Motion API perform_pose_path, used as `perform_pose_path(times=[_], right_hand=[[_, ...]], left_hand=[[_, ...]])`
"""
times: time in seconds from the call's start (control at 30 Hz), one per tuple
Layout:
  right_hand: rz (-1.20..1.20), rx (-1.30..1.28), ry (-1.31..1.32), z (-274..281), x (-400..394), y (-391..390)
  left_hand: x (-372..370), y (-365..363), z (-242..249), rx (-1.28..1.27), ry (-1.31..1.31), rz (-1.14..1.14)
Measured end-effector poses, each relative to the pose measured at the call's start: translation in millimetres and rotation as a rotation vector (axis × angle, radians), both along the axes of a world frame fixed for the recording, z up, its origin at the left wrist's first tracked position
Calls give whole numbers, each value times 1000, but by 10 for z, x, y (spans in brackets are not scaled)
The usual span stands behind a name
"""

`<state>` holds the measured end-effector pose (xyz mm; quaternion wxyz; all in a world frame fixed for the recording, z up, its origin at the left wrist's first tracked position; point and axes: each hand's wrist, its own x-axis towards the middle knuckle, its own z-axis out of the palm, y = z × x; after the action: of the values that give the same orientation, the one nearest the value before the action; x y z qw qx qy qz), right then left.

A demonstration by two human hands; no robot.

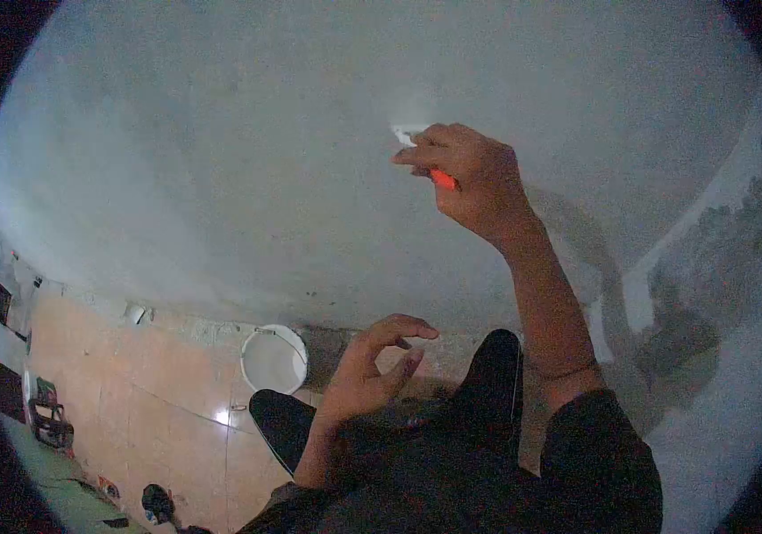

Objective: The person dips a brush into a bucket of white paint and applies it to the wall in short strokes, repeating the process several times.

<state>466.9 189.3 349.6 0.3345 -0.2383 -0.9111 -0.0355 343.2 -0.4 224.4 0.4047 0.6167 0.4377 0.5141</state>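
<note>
My right hand (pixel 479 173) is raised to the grey wall (pixel 221 160), closed around what looks like a putty knife (pixel 443 180) with an orange handle. Most of the tool is hidden by my fingers. A bright white patch (pixel 405 135) shows on the wall side of my fingertips; whether it is the blade or wet filler I cannot make out. Lower down, my left hand (pixel 374 365) hovers above my lap, fingers curved and apart, holding nothing. Just left of it, on the floor at the foot of the wall, stands a white bucket (pixel 251 343), pale inside.
Orange-tan tiles (pixel 158 383) cover the floor at lower left. A dark chair (pixel 49 416) and a dark rounded object (pixel 157 503) are at the left. At the right, another wall (pixel 728 267) with rough, darker patches meets the grey one.
</note>
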Motion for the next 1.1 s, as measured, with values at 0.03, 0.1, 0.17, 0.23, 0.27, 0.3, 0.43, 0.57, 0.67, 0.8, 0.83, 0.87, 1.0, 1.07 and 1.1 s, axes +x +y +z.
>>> perform_pose_path(times=[0.03, 0.1, 0.17, 0.23, 0.27, 0.3, 0.43, 0.57, 0.67, 0.8, 0.83, 0.87, 1.0, 1.07, 1.1], right_hand=[[11, 139, 56, 30, 15, -47], [20, 275, 114, -68, 30, -94], [-42, 321, 152, -389, -12, -41], [-106, 347, 95, -966, -80, 144], [-118, 342, 39, -1289, -100, 249], [-119, 341, 42, -1580, -94, 330], [-129, 252, 54, -1990, -96, 215], [-41, 34, 1, -1802, -68, -38], [38, 33, 0, -1483, 34, -15], [83, 120, 47, -808, 86, 104], [90, 54, 99, -563, 65, 161], [98, -14, 150, -299, 28, 232], [-26, -149, 13, 646, -86, 368], [-23, -50, 48, 922, -119, 378], [-6, -11, 71, 1043, -131, 391]], left_hand=[[3, 11, 6, -1, 0, 0], [11, 22, -7, 4, -16, -10], [9, 27, 8, 2, -3, -5], [12, 41, -8, 3, 12, -1], [2, 62, -57, 8, -4, -12], [2, 69, -80, 16, -20, -23], [7, 64, 72, 23, 22, -16], [-7, 88, 95, 52, 40, -2], [-30, 107, 179, 66, 31, -3], [-7, 110, 192, 50, 6, -27], [4, 115, 198, 58, 4, -26], [18, 118, 219, 63, 20, -29], [62, 94, 219, 70, 53, -55], [71, 50, 262, 65, 54, -57], [71, 33, 269, 58, 46, -61]])
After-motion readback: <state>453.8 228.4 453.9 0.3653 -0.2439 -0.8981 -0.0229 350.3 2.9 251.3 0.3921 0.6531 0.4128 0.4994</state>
